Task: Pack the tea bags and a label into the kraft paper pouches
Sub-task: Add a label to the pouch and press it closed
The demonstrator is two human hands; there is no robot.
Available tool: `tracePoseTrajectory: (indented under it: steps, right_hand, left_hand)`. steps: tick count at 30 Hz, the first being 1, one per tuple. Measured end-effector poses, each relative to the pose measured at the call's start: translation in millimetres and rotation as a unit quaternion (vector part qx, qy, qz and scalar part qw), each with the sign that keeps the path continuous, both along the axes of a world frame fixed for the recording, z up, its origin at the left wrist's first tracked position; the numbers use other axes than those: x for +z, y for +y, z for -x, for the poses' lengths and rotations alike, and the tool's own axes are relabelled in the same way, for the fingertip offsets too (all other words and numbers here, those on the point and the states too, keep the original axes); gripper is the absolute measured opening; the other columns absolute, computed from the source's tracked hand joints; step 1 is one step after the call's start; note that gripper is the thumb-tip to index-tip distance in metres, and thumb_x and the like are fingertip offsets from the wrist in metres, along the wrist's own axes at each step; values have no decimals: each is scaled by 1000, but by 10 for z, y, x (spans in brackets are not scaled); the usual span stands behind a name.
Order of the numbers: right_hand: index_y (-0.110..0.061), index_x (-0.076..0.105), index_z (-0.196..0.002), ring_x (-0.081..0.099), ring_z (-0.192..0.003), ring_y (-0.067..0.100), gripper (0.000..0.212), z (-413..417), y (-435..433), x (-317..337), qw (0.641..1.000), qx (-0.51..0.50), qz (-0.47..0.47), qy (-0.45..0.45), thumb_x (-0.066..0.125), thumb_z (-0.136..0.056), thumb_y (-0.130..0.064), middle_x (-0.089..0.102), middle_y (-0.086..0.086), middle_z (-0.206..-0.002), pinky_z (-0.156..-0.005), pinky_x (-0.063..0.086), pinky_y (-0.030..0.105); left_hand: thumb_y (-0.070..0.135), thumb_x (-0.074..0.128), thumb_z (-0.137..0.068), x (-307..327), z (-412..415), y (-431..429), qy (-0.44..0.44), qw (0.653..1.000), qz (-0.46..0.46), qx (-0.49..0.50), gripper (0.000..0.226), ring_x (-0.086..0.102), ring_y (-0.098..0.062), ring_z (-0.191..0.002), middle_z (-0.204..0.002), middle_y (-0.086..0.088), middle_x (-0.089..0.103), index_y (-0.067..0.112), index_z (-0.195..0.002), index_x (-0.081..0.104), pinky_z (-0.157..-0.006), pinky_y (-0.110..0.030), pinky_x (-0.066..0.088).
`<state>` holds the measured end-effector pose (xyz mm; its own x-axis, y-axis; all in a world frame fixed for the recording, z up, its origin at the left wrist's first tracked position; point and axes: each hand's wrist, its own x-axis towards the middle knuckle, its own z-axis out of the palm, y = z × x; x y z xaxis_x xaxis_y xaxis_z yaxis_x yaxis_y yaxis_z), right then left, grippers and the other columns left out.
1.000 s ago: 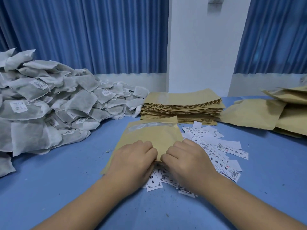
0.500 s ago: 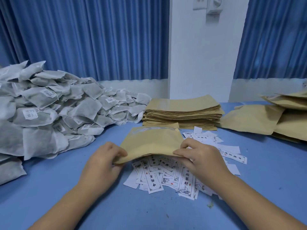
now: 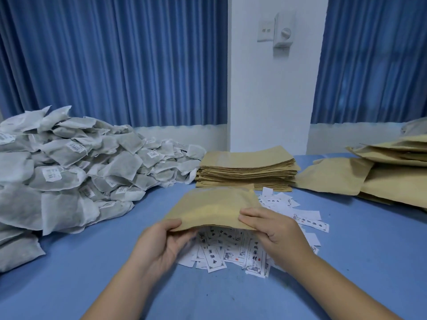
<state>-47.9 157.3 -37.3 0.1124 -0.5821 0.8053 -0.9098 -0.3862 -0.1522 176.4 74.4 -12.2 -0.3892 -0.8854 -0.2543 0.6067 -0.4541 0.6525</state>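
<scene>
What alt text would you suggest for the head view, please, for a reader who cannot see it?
A left hand and right hand hold a kraft paper pouch by its near edge over scattered labels on a blue table. A heap of tea bags lies left, a stack of flat pouches behind, more pouches right.

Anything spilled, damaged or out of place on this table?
Nothing looks damaged. The labels lie in a loose, overlapping scatter beneath the held pouch, and the tea bags sprawl in a heap at left; the stack of flat pouches is tidy.
</scene>
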Motion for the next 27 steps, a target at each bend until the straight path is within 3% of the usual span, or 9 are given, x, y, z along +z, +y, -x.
tracePoseTrajectory:
  steps: [3, 7, 11, 13, 16, 18, 21, 24, 27]
  right_hand:
    - [-10, 76, -101, 65, -100, 7, 43, 58, 197, 51, 999, -8, 45, 15, 68, -64, 10, 70, -2, -110, -92, 46, 13]
    - [-10, 75, -105, 66, -102, 11, 35, 199, 492, 171, 997, -26, 65, 42, 53, -79, -5, 69, 1, -115, -89, 50, 17]
    - [-10, 74, -108, 66, -103, 14, 39, 480, 721, 314, 994, -79, 66, 43, 64, -73, 4, 67, 3, -118, -85, 52, 22]
    - [-9, 73, -110, 63, -107, 12, 42, 706, 882, 377, 991, -115, 65, 35, 64, -72, 5, 66, 4, -120, -89, 49, 18]
    - [-8, 70, -115, 56, -112, 10, 43, 1112, 1133, 459, 984, -167, 62, 20, 63, -75, 7, 62, 4, -125, -95, 44, 14]
    - [-6, 69, -115, 58, -112, 13, 41, 1406, 1295, 516, 976, -205, 66, 23, 63, -77, 7, 62, 6, -125, -96, 45, 18]
    - [-5, 68, -117, 57, -115, 14, 39, 1823, 1555, 624, 963, -257, 78, 25, 60, -80, 6, 61, 9, -127, -98, 43, 18]
    - [-3, 65, -120, 54, -120, 16, 44, 2247, 1843, 752, 950, -303, 79, 11, 63, -79, 14, 58, 11, -131, -101, 43, 23]
    - [-1, 63, -123, 49, -123, 14, 45, 2679, 2096, 964, 935, -344, 86, 17, 61, -81, 14, 55, 14, -133, -106, 35, 16]
  left_hand:
    - [-11, 40, -93, 25, 10, 36, -8, 999, 49, -8, 28, 64, -42, -103, -115, -31, 63, -14, -118, 49, -57, -43, 60]
    - [-8, 41, -93, 134, 180, 101, 10, 995, 94, -45, 26, 70, -38, -93, -107, -27, 68, -9, -116, 52, -58, -40, 60]
    - [0, 46, -95, 321, 590, 192, -35, 987, 132, -85, 21, 72, -32, -78, -99, -20, 72, 0, -113, 56, -47, -30, 57]
    - [4, 49, -95, 434, 905, 258, -73, 977, 163, -119, 14, 68, -23, -59, -81, -12, 73, 4, -106, 57, -38, -21, 48]
    - [5, 55, -91, 612, 1471, 334, -90, 962, 201, -159, 4, 48, -12, -35, -50, -3, 51, 7, -88, 54, -33, -19, 38]
    - [5, 60, -86, 736, 1907, 392, -90, 950, 223, -197, 8, 48, -11, -34, -49, -4, 46, 7, -80, 55, -33, -18, 38]
    - [4, 57, -89, 917, 2581, 546, -82, 925, 259, -266, 10, 55, -12, -37, -50, -6, 53, 5, -79, 55, -35, -18, 43]
    - [5, 49, -94, 1106, 3243, 730, -63, 908, 262, -321, 8, 58, -13, -39, -53, -6, 59, 7, -88, 53, -36, -18, 45]
    - [4, 48, -96, 1359, 3905, 909, -20, 896, 257, -363, 9, 63, -15, -46, -67, -14, 65, 3, -102, 53, -39, -20, 49]
